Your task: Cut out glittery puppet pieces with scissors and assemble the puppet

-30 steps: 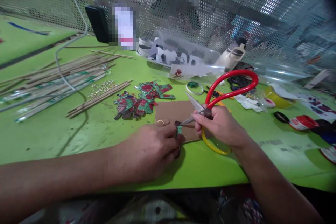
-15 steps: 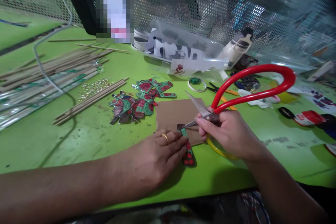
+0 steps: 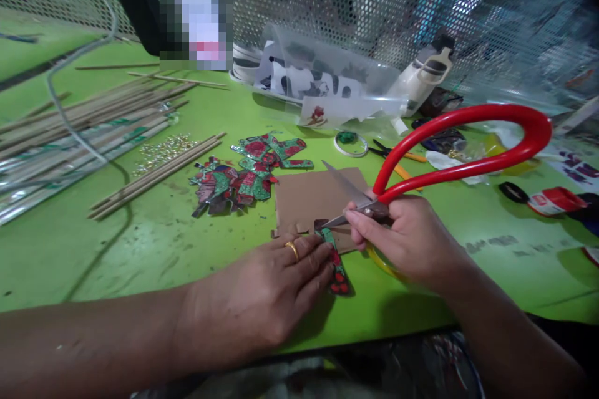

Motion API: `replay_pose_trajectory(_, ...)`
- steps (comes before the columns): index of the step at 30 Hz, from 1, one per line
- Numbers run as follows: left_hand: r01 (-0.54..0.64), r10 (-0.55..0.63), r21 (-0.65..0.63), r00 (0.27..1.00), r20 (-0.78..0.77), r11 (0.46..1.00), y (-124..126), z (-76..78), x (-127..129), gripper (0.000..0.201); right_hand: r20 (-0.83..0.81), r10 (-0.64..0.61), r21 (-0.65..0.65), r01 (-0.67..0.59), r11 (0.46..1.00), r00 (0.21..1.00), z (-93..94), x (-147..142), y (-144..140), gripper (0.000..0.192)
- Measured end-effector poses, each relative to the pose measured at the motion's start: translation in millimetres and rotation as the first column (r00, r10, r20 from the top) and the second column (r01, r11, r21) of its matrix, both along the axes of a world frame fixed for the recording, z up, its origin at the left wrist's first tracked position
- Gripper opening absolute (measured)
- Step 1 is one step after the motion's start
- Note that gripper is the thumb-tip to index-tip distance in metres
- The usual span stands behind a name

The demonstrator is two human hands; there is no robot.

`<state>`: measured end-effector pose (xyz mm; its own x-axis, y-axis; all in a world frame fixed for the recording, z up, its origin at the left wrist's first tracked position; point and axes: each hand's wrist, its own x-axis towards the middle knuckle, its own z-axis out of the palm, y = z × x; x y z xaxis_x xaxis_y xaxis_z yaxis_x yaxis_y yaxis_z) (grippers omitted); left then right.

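Scissors point(image 3: 373, 207) fill right hand's point(image 3: 406, 234) grip; flat left hand point(image 3: 275, 279) pins strip point(image 3: 339, 277) across cardboard point(image 3: 318, 196) edge.

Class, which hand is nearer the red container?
Right. The right hand, holding scissors, is left of the red container; the left hand, on the patterned strip, is farther left.

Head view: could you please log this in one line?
left hand on cutout | right hand holding open scissors | cutout partly over cardboard

Left hand point(image 3: 276, 283) flat on patterned cutout point(image 3: 339, 280), right hand point(image 3: 407, 234) gripping scissors point(image 3: 421, 183)
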<state>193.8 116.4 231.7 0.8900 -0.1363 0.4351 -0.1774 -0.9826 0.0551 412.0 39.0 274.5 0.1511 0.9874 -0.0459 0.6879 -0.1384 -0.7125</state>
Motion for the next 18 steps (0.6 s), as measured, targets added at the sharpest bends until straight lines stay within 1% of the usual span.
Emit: replay_pose_trajectory(18,-0.018,0.018,0.003,1.000,0.008,1.000,-1.4,-0.7,1.9,0.040,0.002,-0.011,-0.020,0.011,1.000,1.000,0.5,-0.2,-0.5,0.038)
